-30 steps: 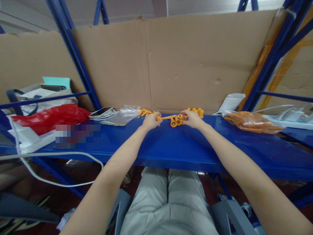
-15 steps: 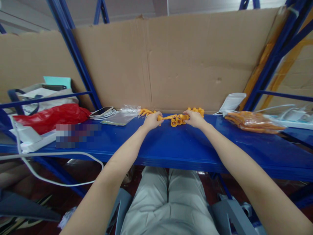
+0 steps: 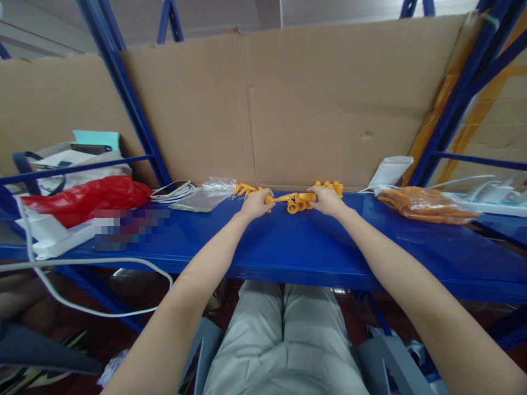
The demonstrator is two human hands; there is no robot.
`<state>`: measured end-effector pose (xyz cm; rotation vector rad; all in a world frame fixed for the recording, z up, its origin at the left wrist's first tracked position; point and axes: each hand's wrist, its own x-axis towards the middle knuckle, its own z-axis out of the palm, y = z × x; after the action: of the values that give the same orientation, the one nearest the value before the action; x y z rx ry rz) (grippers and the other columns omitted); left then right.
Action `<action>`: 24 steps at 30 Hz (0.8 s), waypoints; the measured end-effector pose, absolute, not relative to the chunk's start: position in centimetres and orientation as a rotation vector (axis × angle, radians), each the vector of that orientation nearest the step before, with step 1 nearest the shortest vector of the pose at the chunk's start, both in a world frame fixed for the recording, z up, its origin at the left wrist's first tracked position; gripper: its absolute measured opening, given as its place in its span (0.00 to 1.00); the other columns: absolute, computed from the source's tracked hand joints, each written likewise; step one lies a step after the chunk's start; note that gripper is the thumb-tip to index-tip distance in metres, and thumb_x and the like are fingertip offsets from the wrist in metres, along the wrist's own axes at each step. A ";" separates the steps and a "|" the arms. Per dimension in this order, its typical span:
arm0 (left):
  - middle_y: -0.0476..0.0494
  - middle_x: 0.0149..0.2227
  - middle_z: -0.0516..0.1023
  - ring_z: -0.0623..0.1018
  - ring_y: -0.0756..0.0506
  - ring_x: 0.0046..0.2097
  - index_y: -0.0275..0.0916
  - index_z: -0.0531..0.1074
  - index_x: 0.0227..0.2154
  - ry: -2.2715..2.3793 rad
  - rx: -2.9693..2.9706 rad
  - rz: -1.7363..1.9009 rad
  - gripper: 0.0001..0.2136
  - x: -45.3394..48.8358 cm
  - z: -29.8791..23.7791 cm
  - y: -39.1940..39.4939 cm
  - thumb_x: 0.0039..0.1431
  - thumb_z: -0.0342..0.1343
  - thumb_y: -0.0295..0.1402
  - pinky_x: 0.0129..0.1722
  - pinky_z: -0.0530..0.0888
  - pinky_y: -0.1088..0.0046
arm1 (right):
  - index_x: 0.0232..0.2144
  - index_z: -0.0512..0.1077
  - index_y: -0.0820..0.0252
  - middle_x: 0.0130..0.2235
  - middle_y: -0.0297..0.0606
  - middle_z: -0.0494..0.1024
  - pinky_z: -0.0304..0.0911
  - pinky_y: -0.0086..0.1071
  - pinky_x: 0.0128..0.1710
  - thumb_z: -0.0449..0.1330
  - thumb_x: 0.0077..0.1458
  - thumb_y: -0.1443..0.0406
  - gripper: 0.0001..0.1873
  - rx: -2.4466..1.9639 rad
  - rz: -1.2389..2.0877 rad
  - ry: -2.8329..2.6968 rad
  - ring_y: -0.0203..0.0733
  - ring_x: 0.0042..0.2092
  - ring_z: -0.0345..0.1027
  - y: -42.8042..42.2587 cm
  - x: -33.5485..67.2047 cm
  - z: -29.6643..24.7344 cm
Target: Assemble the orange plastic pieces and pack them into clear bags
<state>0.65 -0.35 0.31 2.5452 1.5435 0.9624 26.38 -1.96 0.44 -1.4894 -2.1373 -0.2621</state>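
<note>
Back wall: creased brown cardboard sheets stand behind the shelf and fill most of the view.
Frame: blue steel uprights slant at left and right.
Surface: glossy blue shelf, softly lit.
Floor: dark reddish floor, dim beneath.

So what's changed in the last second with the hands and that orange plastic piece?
Nothing visibly changed. The left hand and the right hand keep their grip on the two ends of the orange plastic piece just above the blue shelf. The phone, the clear bag and the bag of orange parts lie where they were.
</note>
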 end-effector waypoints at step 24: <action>0.51 0.25 0.73 0.75 0.47 0.30 0.38 0.74 0.38 1.473 2.525 1.026 0.10 0.7 0.2 -0.3 0.52 0.59 0.32 0.33 0.68 0.75 | 0.53 0.70 0.59 0.54 0.45 0.75 0.72 0.41 0.50 0.61 0.52 0.72 0.25 -1.199 0.288 -1.893 0.43 0.47 0.76 -1.8 25.4 -0.1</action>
<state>0.74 -0.26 0.20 2.5253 1.4733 1.0265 25.44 -1.79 -0.07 -1.1990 -1.8934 0.2884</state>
